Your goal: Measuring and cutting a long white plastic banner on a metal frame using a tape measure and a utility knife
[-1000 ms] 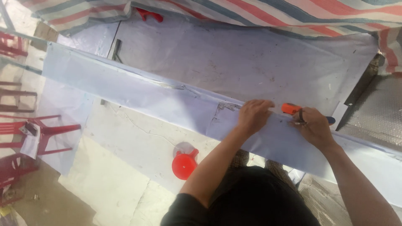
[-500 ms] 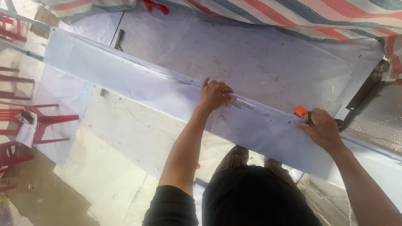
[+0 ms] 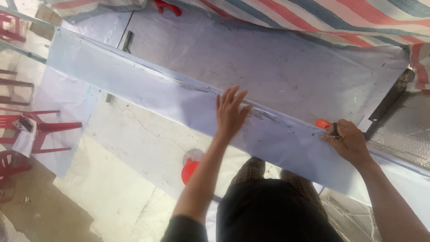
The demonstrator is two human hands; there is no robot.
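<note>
Clenched around an orange-handled tool (image 3: 323, 124), the right hand (image 3: 349, 142) rests on the near right stretch of a long pale sheet-metal strip (image 3: 148, 96), its fingers wrapped over the handle so that the working end is hidden and I cannot tell what kind of blade or tip it has. Spread flat with fingers splayed, the left hand (image 3: 230, 114) grasps nothing; its palm presses down on the strip just by the raised fold line that runs along its length. That strip lies slantwise across the view, from the upper left down to the lower right, on top of a wider grey sheet (image 3: 286, 58) covering the work surface. Judging by its thin, even look and crisp fold, the strip is probably light but springy, stiff along the fold and floppy across the flat, with a smooth, slippery face and edges likely sharp; pressing with a flat palm near the fold, and keeping fingers off the cut edge, seems the safest way to hold it. Beyond the sheets, a striped tarpaulin (image 3: 313, 13) hangs along the top. Below the strip an orange-red round object (image 3: 189, 171) sits on pale sheeting on the floor, and red plastic chairs (image 3: 27, 130) stand at the left. At the far right lies a textured silvery panel (image 3: 403, 134).
</note>
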